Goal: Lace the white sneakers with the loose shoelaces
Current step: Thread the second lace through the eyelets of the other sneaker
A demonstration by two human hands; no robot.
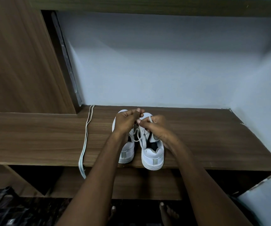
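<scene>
Two white leather sneakers (151, 152) stood side by side, heels toward the person, at the front edge of the brown wooden surface (33, 136). Both hands worked over the right shoe: the left hand (125, 121) and the right hand (156, 126) had their fingers pinched on a pale shoelace (137, 136), probably to feed it through the eyelets. A second pale lace (85, 141) lay apart at the left, waiting, its end hanging over the edge.

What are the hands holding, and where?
Both the left hand and right hand pinch the shoelace of the right sneaker, each near a free end.
</scene>
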